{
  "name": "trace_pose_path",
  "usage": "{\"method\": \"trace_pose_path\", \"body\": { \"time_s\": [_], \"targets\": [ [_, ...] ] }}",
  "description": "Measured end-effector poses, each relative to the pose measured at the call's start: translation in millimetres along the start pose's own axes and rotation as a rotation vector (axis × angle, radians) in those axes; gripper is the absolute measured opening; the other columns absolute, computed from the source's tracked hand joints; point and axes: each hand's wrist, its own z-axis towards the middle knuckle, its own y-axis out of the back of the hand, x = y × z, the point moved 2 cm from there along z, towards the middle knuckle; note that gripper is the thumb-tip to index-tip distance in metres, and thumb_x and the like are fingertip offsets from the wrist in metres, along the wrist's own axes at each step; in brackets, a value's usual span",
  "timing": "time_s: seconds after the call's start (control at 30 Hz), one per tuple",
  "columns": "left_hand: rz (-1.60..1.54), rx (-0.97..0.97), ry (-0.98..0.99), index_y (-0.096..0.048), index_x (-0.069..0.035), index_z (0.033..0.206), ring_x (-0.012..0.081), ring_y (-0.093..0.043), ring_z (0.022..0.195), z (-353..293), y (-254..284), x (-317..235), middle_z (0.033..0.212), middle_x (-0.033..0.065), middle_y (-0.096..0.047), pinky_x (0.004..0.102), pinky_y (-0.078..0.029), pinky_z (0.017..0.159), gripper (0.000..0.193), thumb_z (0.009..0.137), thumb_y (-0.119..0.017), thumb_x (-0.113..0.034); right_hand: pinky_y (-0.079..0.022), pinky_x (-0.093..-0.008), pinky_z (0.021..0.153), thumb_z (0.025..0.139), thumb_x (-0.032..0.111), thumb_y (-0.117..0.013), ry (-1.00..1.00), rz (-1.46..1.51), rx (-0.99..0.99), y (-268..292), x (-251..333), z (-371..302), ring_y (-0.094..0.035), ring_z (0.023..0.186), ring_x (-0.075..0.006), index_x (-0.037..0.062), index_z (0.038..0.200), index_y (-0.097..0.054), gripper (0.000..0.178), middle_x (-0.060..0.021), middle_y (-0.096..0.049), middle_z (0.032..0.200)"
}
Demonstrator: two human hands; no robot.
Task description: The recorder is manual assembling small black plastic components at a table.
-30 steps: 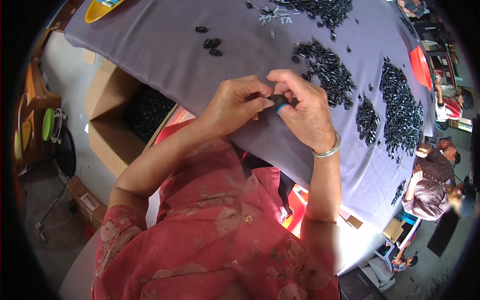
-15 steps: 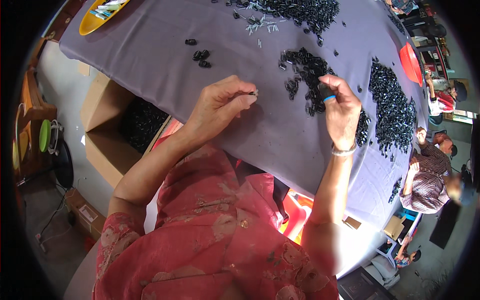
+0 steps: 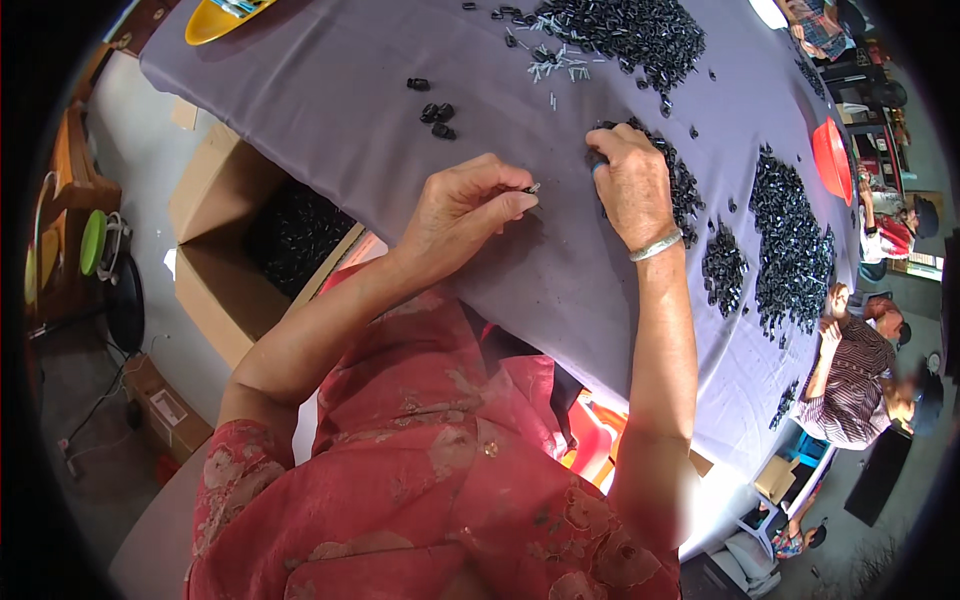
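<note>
My left hand is closed in a pinch above the cloth. Between its thumb and forefinger is a small piece with a pale, shiny tip; most of it is hidden by the fingers. To the right, my right hand has its fingers curled down at the edge of a pile of small black plastic parts. Something dark with a blue band shows at those fingertips; whether it is worn or held I cannot make out. A silvery bracelet circles the right wrist.
A grey cloth covers the table. Pale little pins lie by the large far heap of black parts. More heaps spread rightward near a red basin. An open carton stands left; other people sit at right.
My right hand has turned over and moved left, its fingers now curled down at the pile's edge. The left hand keeps its pinch on the small piece. The whole view has shifted slightly.
</note>
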Motion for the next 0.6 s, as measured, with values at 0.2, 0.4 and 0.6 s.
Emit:
{"method": "trace_pose_path", "body": {
  "time_s": [0.2, 0.4, 0.6],
  "targets": [
    [-0.013, -0.014, -0.011, -0.067, 0.001, 0.098, 0.007, -0.057, 0.074, 1, -2, 2, 0.084, 0.0005, -0.057, 0.0228, -0.046, 0.064, 0.011, 0.089, -0.066, -0.006, -0.051, -0.0373, 0.07, 0.068, -0.008, -0.055, -0.171, 0.072, 0.039, 6, -1, -9, -0.062, 0.074, -0.0296, 0.0, 0.087, -0.062, 0.022, -0.0142, -0.06, 0.078],
    [0.043, -0.002, -0.019, -0.067, 0.001, 0.099, 0.0074, -0.055, 0.073, 2, -2, 4, 0.083, 0.0014, -0.057, 0.0233, -0.046, 0.066, 0.012, 0.088, -0.066, -0.005, -0.05, -0.0318, 0.064, 0.066, -0.003, -0.063, -0.158, 0.017, 0.035, 5, 5, -7, -0.061, 0.066, -0.0234, 0.001, 0.085, -0.061, 0.02, -0.0102, -0.059, 0.074],
    [0.09, -0.002, -0.036, -0.067, 0.001, 0.101, 0.0076, -0.053, 0.072, 1, -1, 4, 0.082, 0.0019, -0.057, 0.0231, -0.045, 0.066, 0.014, 0.088, -0.065, -0.004, -0.046, -0.0205, 0.065, 0.073, -0.009, -0.066, -0.259, 0.421, -0.015, 10, 24, -16, -0.055, 0.067, -0.0056, 0.0017, 0.088, -0.063, 0.019, 0.0007, -0.058, 0.074]
  ]
}}
